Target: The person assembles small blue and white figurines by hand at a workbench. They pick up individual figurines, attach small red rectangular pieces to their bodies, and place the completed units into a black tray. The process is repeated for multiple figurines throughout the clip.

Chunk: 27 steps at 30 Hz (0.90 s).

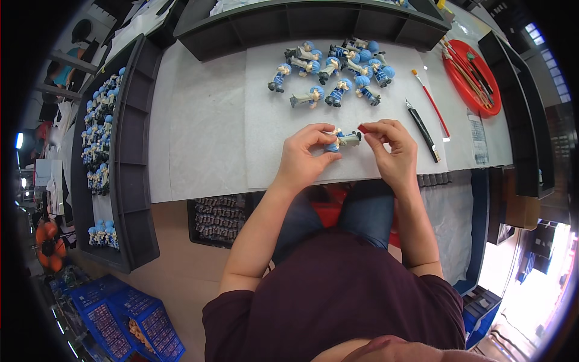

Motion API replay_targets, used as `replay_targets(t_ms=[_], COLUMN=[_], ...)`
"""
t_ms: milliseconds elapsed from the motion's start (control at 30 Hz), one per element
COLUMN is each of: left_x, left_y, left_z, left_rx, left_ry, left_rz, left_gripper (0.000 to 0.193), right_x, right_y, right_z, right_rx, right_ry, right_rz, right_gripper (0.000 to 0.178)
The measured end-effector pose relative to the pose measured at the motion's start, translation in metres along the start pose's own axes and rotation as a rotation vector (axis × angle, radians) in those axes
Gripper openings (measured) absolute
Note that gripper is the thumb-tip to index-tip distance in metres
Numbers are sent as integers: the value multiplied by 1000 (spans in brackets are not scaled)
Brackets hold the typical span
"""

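My left hand [306, 154] pinches a small painted figurine [348, 140] by its blue-haired head end. The figurine lies sideways above the white sheet, its dark boots pointing to the right. Close to those boots, my right hand [393, 151] holds a small red piece [362, 128] between thumb and fingertips; its kind does not show. Whether the red piece touches the boots I cannot tell. Beyond my hands lies a loose group of similar blue-haired figurines [338, 93], some on their sides and piled together.
Right of my hands lie a black craft knife [423, 131] and a red-handled brush [432, 104]. A red dish [473, 78] of brushes sits farther right. Dark trays border the table: one at the back [313, 27], one at left [136, 151] with many figurines, one at right [525, 120].
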State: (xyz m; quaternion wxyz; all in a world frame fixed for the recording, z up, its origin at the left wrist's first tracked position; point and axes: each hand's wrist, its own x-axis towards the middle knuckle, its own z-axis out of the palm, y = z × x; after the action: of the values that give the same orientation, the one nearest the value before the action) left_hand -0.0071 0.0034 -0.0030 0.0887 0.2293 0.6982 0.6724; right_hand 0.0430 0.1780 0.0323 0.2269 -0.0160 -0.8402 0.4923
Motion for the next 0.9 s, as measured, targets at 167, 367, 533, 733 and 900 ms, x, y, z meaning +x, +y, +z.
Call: replay_targets(t_ms=[167,367,533,733,900], left_x=[0,0,0,0,-1], left_y=[3,1,-2,-2,-4], left_z=[1,1,2,0,-3], left_rx=[25,49,11,-28,-52], left_ry=[28,23,24,28,18], left_rz=[1,23,11,-32,-47], left_gripper=[24,22,23,22,24], right_x=[-4,-3,-2,21,9], right_y=[-9,-13,-7,28,13], right_z=[22,28,22,-13,-10], right_rx=[39,-212,-202,-154,-346], right_ry=[-49,33,-1,151,158], right_rz=[25,-155,-160,169,-140], right_gripper=[16,19,22,18,21])
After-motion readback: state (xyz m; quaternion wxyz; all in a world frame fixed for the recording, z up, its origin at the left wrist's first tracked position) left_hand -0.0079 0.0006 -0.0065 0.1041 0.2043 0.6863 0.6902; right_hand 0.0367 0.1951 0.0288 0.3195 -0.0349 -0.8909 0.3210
